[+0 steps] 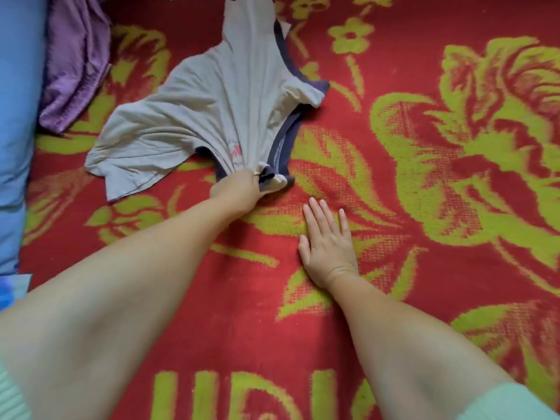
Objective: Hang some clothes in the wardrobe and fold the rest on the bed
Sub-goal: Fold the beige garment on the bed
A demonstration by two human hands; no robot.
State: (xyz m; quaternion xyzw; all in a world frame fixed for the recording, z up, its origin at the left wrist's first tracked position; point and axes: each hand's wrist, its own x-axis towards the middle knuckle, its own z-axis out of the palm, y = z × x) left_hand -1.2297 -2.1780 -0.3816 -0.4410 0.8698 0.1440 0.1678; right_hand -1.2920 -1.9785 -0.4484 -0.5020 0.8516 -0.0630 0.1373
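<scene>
1. the left hand (239,189) reaches out across the red blanket with yellow-green flower pattern (424,207), fingers curled tight round a bunched corner of the pale grey cotton t-shirt with dark navy trim (197,116) — the rest of the shirt fans out crumpled behind the grip, lying on the bed toward the far left.
2. the right hand (327,241) lies flat on the blanket, fingers straight and spread, holding nothing, near the left hand but apart from the shirt.
3. risk: with only one corner gathered, a pull would likely drag the shirt in a twisted rope — it would then need shaking out before any neat fold.
4. risk: the far end of the shirt lies near the crumpled purple cloth (75,62) beside the blue pillow (18,116); it does not seem to overlap it, though a sweeping tug could catch that cloth.
5. risk: the fuzzy blanket may cling to the cotton, so a quick pull might ruck the blanket under the right palm.
</scene>
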